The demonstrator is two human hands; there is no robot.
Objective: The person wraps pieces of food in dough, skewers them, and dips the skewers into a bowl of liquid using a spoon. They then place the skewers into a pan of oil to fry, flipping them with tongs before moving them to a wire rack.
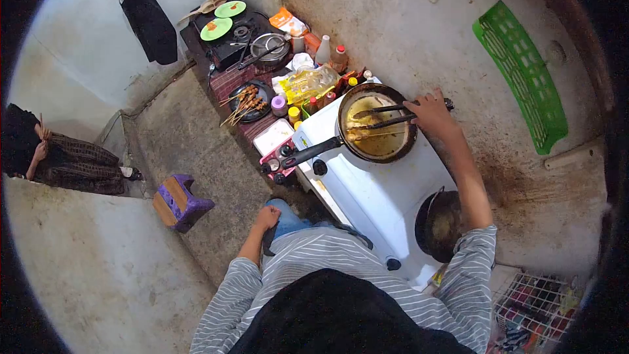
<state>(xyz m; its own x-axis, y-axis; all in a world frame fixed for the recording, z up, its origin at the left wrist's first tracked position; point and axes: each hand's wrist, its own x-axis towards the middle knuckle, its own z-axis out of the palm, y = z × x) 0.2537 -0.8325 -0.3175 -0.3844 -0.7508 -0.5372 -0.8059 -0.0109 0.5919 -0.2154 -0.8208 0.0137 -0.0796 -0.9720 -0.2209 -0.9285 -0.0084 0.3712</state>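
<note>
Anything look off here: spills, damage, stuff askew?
Wall beside the white stove: brown stains, likely grime or wear. Skewers stick out past the dark plate, minor. No obvious spill on the stove top.

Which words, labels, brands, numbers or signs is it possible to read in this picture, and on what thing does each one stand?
No text can be read with certainty.
Orange-and-white packet: print too small and blurred.
Yellow packet: any print unreadable.
Red-capped bottle: no readable label.
</note>
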